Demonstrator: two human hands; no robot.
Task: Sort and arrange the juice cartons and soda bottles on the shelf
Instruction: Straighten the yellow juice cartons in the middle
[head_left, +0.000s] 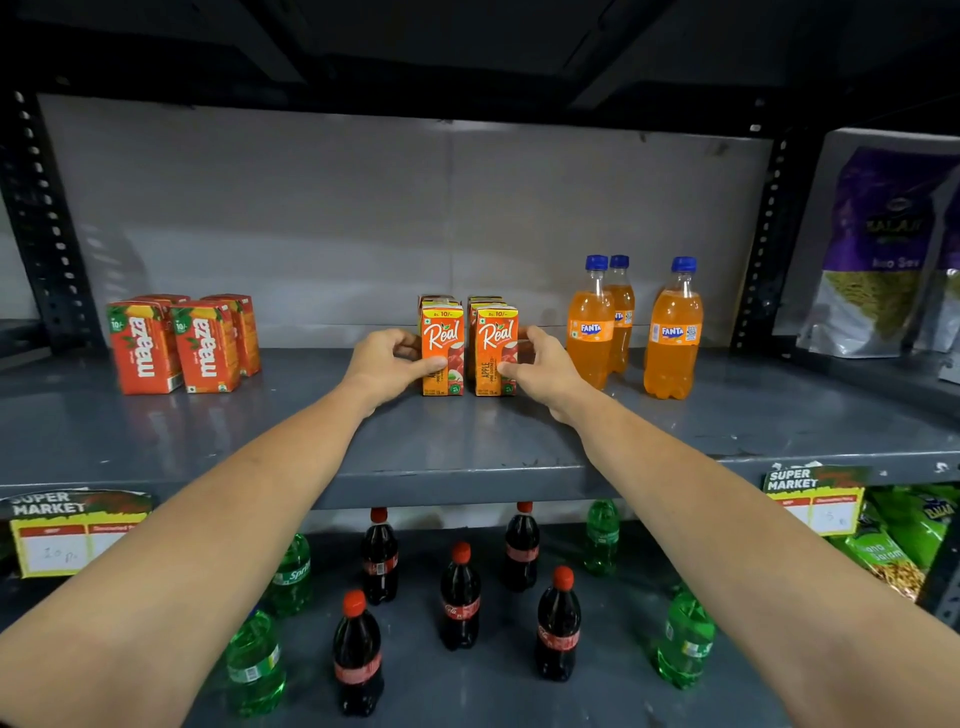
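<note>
On the upper shelf (467, 441), the Maaza cartons (179, 345) stand at the left; in the middle, the left hand (387, 364) holds the left Real carton row (441, 351), thumb on its front, fingers curled round its side; the right hand (543, 366) grips the right Real carton row (493, 353) the same way; the rows stand just beside each other; three Fanta bottles (672, 332) stand upright at the right.

Dim overhead light, shelf (467, 441) glare; edges bowed, perhaps blurred.
</note>
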